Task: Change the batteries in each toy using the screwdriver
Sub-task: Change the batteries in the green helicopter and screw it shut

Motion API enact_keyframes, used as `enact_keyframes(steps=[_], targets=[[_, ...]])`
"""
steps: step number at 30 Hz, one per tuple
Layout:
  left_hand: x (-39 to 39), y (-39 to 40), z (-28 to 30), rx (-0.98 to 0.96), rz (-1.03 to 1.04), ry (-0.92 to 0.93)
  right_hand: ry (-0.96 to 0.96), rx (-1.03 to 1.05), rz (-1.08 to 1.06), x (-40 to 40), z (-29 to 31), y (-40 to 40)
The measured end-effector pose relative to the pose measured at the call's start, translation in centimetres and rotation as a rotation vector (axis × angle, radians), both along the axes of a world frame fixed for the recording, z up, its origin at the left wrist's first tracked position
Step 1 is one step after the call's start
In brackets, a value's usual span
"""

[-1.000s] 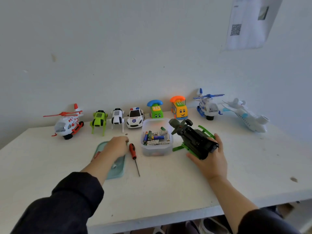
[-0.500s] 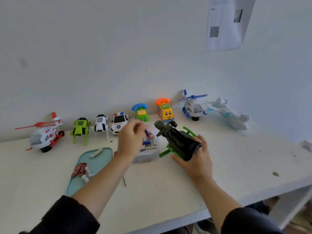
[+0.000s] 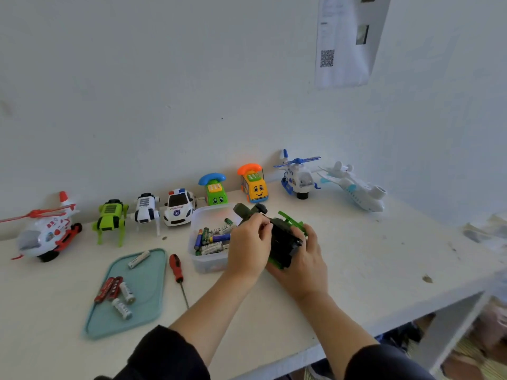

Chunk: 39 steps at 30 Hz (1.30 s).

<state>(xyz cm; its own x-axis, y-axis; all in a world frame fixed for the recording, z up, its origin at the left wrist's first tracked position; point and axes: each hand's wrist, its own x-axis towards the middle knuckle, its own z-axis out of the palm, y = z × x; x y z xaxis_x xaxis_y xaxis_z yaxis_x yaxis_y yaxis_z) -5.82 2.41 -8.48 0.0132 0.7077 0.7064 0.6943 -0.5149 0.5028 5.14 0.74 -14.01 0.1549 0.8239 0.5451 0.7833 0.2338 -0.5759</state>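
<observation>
A dark green toy helicopter [image 3: 284, 239] with bright green skids is held just above the table, right of the battery box. My right hand [image 3: 304, 266] grips it from below and behind. My left hand [image 3: 248, 242] is at the toy's near side, fingers curled and pinching a small light-coloured battery against it; the battery is mostly hidden. The red-handled screwdriver [image 3: 176, 267] lies on the table, left of the clear box [image 3: 204, 263] of several batteries. A teal tray [image 3: 149, 286] carries several loose batteries [image 3: 120, 290].
Along the wall stand a red-white helicopter [image 3: 45, 231], a green robot dog [image 3: 109, 219], a white robot dog [image 3: 145, 211], a police car [image 3: 178, 208], two phone cars [image 3: 215, 192], a blue-white helicopter [image 3: 297, 178] and a white plane [image 3: 356, 187]. The table's front edge [image 3: 301, 352] is near.
My left hand left the tray, reached into the battery box, then came across to the dark green helicopter. The right hand kept hold of the toy. The camera view shifted right.
</observation>
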Motion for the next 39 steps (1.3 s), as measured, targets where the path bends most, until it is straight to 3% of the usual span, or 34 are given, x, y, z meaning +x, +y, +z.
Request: enact_keyframes(steps=[8,12,18,23,26,31,35,39], targets=[[-0.2,0.8,-0.4,0.094,0.243,0.125,0.039,-0.015,-0.033,0.3,-0.7,0.6],[-0.4,1.3,-1.5,0.18,0.248,0.189,0.049,-0.012,-0.042,0.3,-0.8,0.8],[0.3,0.9,-2.0,-0.004,0.29,0.357,0.052,0.011,-0.026,0.5,-0.8,1.0],[-0.7,0.6,-0.2,-0.197,0.201,0.514,0.015,0.04,0.001,0.5,-1.1,0.9],[-0.9,-0.1,-0.4,-0.135,0.257,0.595,-0.003,0.012,-0.015,0.4,-1.2,0.9],[-0.2,-0.5,-0.6,-0.119,0.391,0.566,-0.012,0.014,-0.032,0.4,-1.0,0.7],[-0.3,0.5,-0.1,-0.211,0.268,0.469,0.014,0.007,-0.013,0.4,-0.8,0.6],[-0.6,0.5,0.8,-0.261,0.198,0.682,0.01,0.006,-0.005,0.5,-0.8,0.7]])
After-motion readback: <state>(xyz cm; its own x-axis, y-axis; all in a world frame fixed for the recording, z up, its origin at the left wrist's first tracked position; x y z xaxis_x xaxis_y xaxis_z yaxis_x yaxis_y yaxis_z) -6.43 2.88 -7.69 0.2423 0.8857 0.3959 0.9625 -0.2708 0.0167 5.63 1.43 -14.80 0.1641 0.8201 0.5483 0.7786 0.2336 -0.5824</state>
